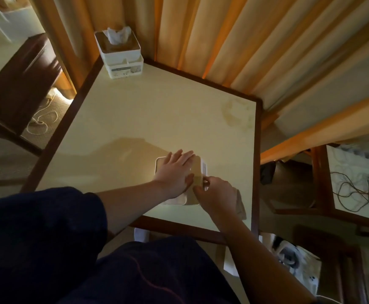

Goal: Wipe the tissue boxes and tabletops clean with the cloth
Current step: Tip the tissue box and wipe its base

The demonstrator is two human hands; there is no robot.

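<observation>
No legible text found — a printed label is seen on the front of the far tissue box [124, 70], but its lettering is too blurred to be read.

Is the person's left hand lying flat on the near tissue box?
Yes, the left hand rests with straight fingers on top of the near tissue box.

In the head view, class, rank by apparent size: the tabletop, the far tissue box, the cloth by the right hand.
1. Tabletop, by far the largest.
2. Far tissue box.
3. Cloth, though the right hand hides part of it, so its rank is unsure.
</observation>
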